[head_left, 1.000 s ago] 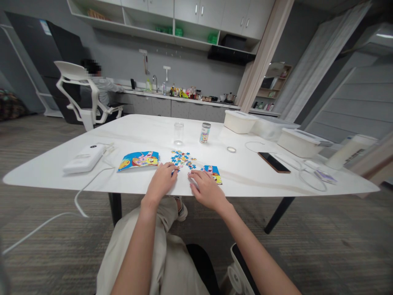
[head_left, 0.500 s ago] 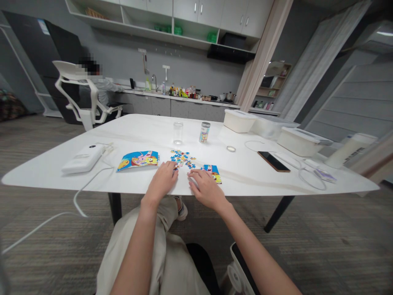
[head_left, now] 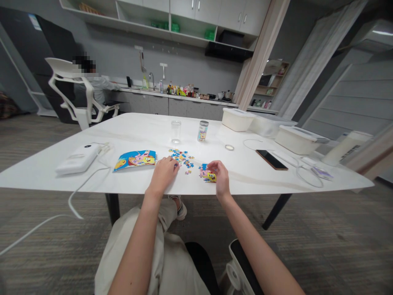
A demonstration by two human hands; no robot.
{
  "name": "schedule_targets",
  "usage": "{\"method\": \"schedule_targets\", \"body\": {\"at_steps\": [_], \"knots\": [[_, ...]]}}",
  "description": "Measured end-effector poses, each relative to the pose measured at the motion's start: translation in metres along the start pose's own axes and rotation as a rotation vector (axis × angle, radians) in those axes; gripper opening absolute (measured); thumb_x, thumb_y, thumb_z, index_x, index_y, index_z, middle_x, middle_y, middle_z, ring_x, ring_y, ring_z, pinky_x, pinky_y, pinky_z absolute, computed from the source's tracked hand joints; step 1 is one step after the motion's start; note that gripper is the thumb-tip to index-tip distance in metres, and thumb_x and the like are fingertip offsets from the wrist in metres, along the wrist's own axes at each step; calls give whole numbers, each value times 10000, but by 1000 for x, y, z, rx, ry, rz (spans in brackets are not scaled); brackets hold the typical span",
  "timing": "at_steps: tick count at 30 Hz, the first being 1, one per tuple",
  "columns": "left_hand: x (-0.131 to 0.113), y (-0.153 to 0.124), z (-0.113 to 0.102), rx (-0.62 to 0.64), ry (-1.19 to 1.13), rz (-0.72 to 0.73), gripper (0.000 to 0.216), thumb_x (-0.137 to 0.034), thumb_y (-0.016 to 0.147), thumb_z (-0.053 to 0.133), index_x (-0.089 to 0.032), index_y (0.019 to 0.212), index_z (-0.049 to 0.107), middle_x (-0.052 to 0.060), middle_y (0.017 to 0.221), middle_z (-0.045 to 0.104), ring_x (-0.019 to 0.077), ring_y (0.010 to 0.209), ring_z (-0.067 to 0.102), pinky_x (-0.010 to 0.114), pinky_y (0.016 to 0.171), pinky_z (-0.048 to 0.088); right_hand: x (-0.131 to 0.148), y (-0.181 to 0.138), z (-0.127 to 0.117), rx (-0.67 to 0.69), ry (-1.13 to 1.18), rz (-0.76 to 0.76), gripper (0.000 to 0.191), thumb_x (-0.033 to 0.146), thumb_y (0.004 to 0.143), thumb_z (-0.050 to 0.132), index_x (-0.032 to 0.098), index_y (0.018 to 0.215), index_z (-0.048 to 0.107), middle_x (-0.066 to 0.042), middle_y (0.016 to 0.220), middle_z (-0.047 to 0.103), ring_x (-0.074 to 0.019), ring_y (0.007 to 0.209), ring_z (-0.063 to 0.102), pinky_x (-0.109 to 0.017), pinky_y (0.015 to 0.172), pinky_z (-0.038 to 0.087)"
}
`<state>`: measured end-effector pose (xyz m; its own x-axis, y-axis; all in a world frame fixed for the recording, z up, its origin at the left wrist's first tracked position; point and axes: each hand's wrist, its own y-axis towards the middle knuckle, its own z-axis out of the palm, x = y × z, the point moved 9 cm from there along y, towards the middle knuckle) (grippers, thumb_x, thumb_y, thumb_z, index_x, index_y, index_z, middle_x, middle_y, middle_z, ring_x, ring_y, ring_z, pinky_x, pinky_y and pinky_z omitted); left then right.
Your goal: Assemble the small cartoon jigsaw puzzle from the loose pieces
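Observation:
My right hand is curled around the assembled puzzle section, a small blue and yellow cartoon patch at the near edge of the white table. My left hand rests on the table with fingers bent, its fingertips at the edge of the scattered loose puzzle pieces. A printed cartoon picture sheet lies just left of my left hand.
A clear glass and a small printed tin stand behind the pieces. A white power bank with cable lies at left; a phone, a ring, cables and white containers at right. A person sits at the far counter.
My right hand has moved right from lying flat and closed on the assembled puzzle section, lifting its edge. My left hand has barely moved. The view has tilted slightly.

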<state>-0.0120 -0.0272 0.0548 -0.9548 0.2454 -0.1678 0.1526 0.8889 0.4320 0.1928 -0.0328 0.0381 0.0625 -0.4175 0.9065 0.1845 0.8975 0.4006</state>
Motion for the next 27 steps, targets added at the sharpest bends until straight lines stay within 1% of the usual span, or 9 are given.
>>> {"method": "schedule_targets", "body": {"at_steps": [3, 5, 9, 12, 17, 20, 23, 25, 27], "knots": [[-1, 0, 1, 2, -4, 6, 252, -231, 915, 465, -182, 939, 710, 112, 995, 663, 270, 957, 594, 405, 850, 459, -4, 3, -8, -75, 96, 40, 293, 444, 849, 395, 215, 718, 523, -21, 734, 558, -162, 711, 538, -288, 688, 450], [-1, 1, 0, -4, 1, 14, 266, -225, 915, 454, -183, 941, 715, 117, 985, 656, 275, 944, 595, 408, 836, 462, -4, 4, -12, -109, 115, 43, 277, 447, 830, 395, 218, 714, 500, -20, 726, 541, -161, 703, 531, -287, 685, 455], [-2, 1, -2, -22, -1, 6, 262, -266, 913, 466, -173, 885, 710, 117, 945, 644, 271, 911, 598, 403, 833, 464, -3, 4, -13, -134, 115, 55, 266, 465, 789, 398, 225, 705, 477, -19, 709, 531, -162, 695, 526, -289, 679, 457], [-1, 2, -2, -18, -22, -7, 238, -293, 900, 505, -167, 844, 699, 112, 935, 639, 269, 912, 597, 399, 848, 463, -4, 5, -14, -149, 158, 82, 258, 469, 758, 419, 225, 702, 481, -16, 703, 527, -158, 683, 520, -285, 668, 451], [-1, 1, 0, 2, -66, 14, 192, -280, 894, 537, -172, 861, 693, 106, 961, 631, 264, 953, 589, 392, 870, 459, -4, 4, -14, -166, 209, 111, 246, 464, 716, 453, 222, 695, 493, -13, 699, 521, -153, 682, 511, -280, 666, 443], [-3, 1, 0, 8, -66, 30, 181, -278, 901, 539, -176, 890, 688, 104, 979, 635, 268, 972, 586, 405, 876, 452, -3, 4, -14, -164, 194, 108, 246, 466, 714, 446, 224, 698, 487, -12, 696, 521, -153, 674, 509, -282, 660, 444], [-7, 1, -2, 4, -37, 53, 169, -239, 910, 514, -181, 883, 670, 106, 994, 641, 278, 997, 582, 420, 881, 443, -4, 5, -14, -153, 160, 99, 255, 474, 740, 416, 227, 706, 474, -14, 703, 525, -157, 676, 520, -288, 662, 453], [-9, 1, -7, -32, -44, 60, 178, -212, 924, 475, -177, 892, 647, 113, 1016, 640, 276, 1001, 582, 423, 881, 440, -4, 5, -14, -146, 149, 95, 252, 468, 751, 409, 228, 705, 472, -13, 703, 525, -158, 678, 525, -289, 663, 456], [-11, 1, -15, -84, -122, 50, 184, -206, 942, 433, -171, 919, 612, 116, 1024, 639, 261, 981, 591, 407, 868, 447, -4, 5, -14, -137, 154, 92, 242, 455, 760, 413, 228, 702, 473, -11, 697, 519, -157, 675, 522, -285, 656, 454]]}}
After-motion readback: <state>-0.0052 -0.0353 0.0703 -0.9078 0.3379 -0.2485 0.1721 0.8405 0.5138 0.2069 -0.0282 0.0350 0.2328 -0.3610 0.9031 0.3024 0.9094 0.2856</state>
